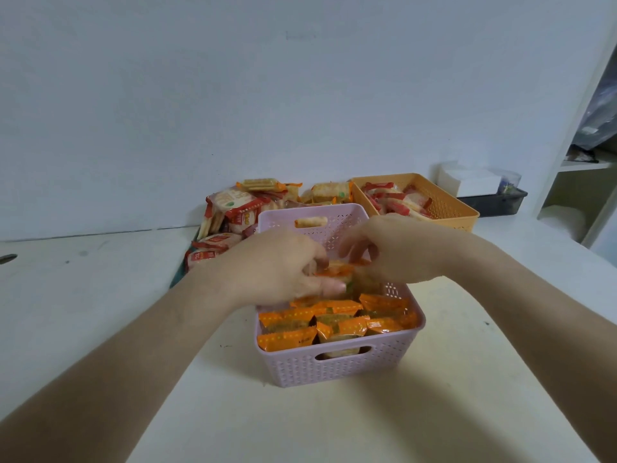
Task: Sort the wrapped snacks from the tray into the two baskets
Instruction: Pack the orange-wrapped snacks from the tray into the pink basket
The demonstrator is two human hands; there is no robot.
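Placing step. My left hand and right hand are both pinching one orange-wrapped snack above the pink basket, far half. Next, probably: lowering it behind the near rows, letting go, then reaching for the tray at far left.

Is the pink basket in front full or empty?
Partly full: orange-wrapped snacks fill the near half of the pink basket. The left hand and right hand hide the far half: cannot tell there.

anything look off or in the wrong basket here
Nothing stands out. The pink basket shows only orange-wrapped snacks, the orange basket only red-wrapped snacks, and the unsorted heap sits on the tray.
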